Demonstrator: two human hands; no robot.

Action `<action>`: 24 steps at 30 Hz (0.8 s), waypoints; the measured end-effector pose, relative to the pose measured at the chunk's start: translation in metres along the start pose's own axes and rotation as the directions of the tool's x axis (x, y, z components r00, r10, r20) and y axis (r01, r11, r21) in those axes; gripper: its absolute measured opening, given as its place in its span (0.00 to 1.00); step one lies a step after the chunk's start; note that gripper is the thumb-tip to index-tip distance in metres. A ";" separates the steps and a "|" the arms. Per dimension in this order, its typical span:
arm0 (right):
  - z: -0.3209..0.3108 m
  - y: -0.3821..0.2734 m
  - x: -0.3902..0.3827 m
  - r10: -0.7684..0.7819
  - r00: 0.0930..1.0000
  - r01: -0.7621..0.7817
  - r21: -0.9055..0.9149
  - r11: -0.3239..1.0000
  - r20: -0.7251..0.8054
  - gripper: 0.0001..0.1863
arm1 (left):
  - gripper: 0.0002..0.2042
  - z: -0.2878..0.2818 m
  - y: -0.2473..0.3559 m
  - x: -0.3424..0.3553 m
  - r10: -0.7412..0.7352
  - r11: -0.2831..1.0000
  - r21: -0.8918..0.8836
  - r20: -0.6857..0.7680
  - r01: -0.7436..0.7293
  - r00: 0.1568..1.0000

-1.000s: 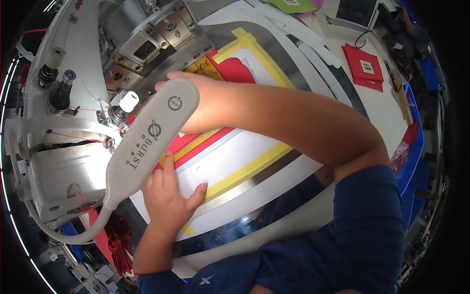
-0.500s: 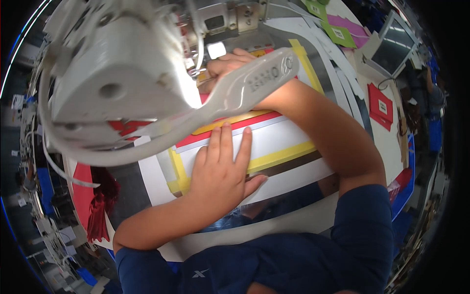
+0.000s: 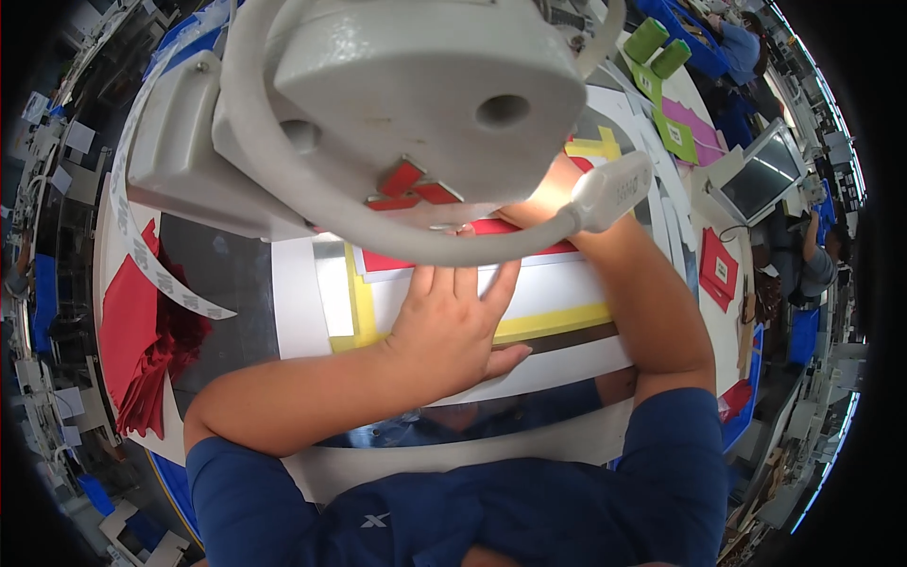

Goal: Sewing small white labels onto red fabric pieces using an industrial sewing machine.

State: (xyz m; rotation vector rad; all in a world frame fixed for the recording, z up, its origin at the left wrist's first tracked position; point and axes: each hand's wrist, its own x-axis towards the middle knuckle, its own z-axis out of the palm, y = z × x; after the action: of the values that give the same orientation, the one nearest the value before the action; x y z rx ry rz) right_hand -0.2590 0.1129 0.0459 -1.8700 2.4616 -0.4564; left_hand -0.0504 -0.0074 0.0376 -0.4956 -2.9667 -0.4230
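My left hand (image 3: 449, 326) lies flat with spread fingers on a white sheet (image 3: 557, 288) bordered by yellow tape (image 3: 557, 323). Its fingertips reach a strip of red fabric (image 3: 392, 262) along the sheet's far side, and partly pass under a grey lamp hose. Beyond the strip, my right hand (image 3: 548, 198) shows only its back and wrist in glaring light. Its fingers are hidden behind the big grey head of a sewing machine (image 3: 425, 104), so what they touch cannot be seen.
A bendy lamp (image 3: 614, 189) crosses in front of the work. Red fabric pieces (image 3: 142, 331) hang at the left; a red packet (image 3: 718, 269), a screen (image 3: 756, 175) and green thread spools (image 3: 647, 41) stand right. A pale tape (image 3: 156, 269) dangles at the left. Other people sit beyond.
The view has shifted, so the machine head now fills more of the upper middle and covers my right fingers, which showed before. My left hand stays flat on the sheet.
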 end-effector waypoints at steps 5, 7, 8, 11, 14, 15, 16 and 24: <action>-0.005 -0.015 -0.001 0.035 0.996 -0.034 0.014 0.999 -0.079 0.11 | 0.49 0.001 0.000 -0.002 -0.022 0.999 -0.045 0.066 0.025 0.998; -0.010 -0.020 -0.001 0.114 0.991 -0.110 0.052 0.993 -0.074 0.11 | 0.49 0.001 -0.001 0.000 -0.019 0.999 -0.043 0.063 0.022 0.998; -0.010 -0.020 -0.001 0.114 0.991 -0.111 0.054 0.992 -0.072 0.11 | 0.49 0.001 -0.001 0.000 -0.015 0.999 -0.032 0.059 0.017 0.998; -0.010 -0.021 0.000 0.055 0.990 -0.050 0.044 0.998 -0.128 0.10 | 0.49 0.001 -0.002 0.000 -0.016 1.000 -0.015 0.056 0.017 0.998; -0.009 -0.020 0.003 0.048 0.990 -0.039 0.069 0.997 -0.136 0.09 | 0.49 -0.001 -0.003 0.000 -0.029 0.999 -0.026 0.096 0.031 0.995; -0.008 -0.017 0.003 0.048 0.993 -0.041 0.065 0.997 -0.104 0.09 | 0.49 -0.001 -0.003 0.000 -0.031 0.999 -0.021 0.097 0.034 0.995; -0.007 -0.014 0.004 0.048 0.996 -0.043 0.061 0.997 -0.073 0.08 | 0.49 0.000 -0.004 -0.001 -0.013 0.999 -0.036 0.079 0.016 0.997; 0.001 -0.007 0.018 0.055 0.997 -0.044 -0.178 0.983 0.058 0.12 | 0.49 -0.004 -0.007 0.006 -0.010 1.000 -0.018 0.068 0.011 0.998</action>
State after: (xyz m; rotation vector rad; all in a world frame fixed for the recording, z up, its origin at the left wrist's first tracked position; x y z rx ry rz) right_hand -0.2579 0.0937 0.0496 -1.8458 2.5759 -0.1801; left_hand -0.0577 -0.0132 0.0404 -0.5062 -3.0348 -0.4435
